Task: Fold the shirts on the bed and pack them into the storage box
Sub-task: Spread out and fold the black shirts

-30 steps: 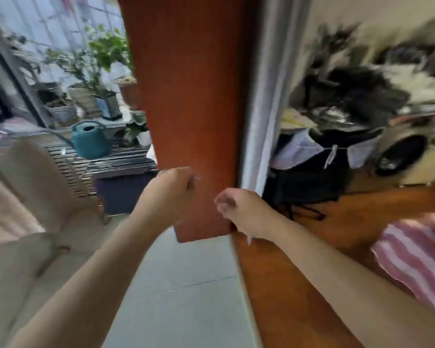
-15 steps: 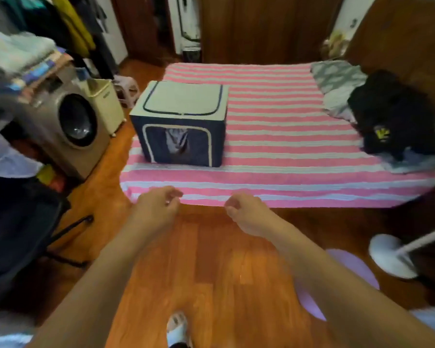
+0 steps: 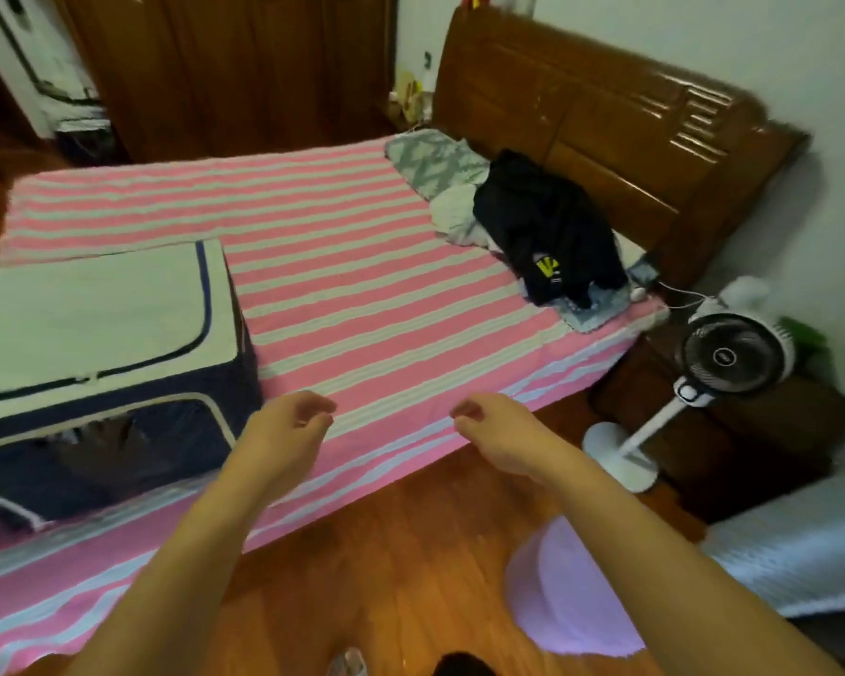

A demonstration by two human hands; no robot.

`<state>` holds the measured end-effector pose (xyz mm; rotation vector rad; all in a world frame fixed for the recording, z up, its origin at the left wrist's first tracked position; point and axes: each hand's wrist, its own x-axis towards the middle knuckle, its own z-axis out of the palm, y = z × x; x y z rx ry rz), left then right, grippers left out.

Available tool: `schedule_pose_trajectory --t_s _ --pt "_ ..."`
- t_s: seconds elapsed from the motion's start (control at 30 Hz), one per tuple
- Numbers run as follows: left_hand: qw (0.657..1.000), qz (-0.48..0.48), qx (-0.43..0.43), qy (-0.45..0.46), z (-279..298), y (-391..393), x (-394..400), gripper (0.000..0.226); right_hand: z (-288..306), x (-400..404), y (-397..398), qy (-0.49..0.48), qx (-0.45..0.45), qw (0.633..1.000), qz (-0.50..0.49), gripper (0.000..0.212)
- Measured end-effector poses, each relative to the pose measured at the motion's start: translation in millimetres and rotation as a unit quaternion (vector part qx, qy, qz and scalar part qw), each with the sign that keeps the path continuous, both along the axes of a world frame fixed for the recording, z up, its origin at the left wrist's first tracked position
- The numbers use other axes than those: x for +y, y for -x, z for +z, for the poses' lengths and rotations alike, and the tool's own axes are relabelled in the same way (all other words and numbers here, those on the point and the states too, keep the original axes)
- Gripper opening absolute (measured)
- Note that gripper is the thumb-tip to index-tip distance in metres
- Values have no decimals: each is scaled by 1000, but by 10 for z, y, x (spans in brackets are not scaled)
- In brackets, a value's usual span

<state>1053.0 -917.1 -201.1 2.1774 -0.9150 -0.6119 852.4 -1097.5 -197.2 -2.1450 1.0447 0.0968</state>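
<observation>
We stand at the side of the bed (image 3: 342, 265), before any folding has begun. Our left hand (image 3: 284, 426) and right hand (image 3: 496, 434) hover above the near edge of the striped sheet, both empty, fingers loosely curled and holding nothing. The shirts (image 3: 547, 231) lie in a dark heap near the headboard (image 3: 606, 119), well apart from our hands; a black garment with a yellow print sits on top, with paler cloth under and beside it. The storage box (image 3: 94, 334) rests on the bed at our left, its lid seemingly zipped down.

We judge the step in hand to be the approach. The next move calls for a reach toward the heap, pulling one shirt onto the bare stretch of sheet to spread it flat.

How many shirts the heap holds we cannot tell. The box is cut off at the left edge, and its front window shows only dim shapes inside. A standing fan (image 3: 725, 356) stands beside the bed.
</observation>
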Motion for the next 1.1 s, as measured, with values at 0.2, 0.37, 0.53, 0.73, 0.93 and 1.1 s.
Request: schedule_pose_trajectory --t_s 0.2,0.37,0.53,0.73,0.93,1.1 --pt "993 -119 10 12 169 -360 -1129 24 118 -843 22 24 17 991 -127 26" --pt "992 -127 12 3 93 -627 -1766 24 94 -1541 -178 4 -6 989 -147 30" --pt "993 -118 5 4 21 -786 -2627 23 -86 -2510 -467 0 -29 990 -137 28" --pt "999 -47 19 -6 -316 -907 -3854 23 -513 -4024 -817 -28 -6 996 -86 29" --pt "998 36 56 -17 -378 -920 -4713 24 -669 -5321 -1099 -42 63 997 -33 25" --pt "994 84 58 -36 -505 -1137 -5086 24 -772 -5970 -1403 -27 65 997 -41 23"
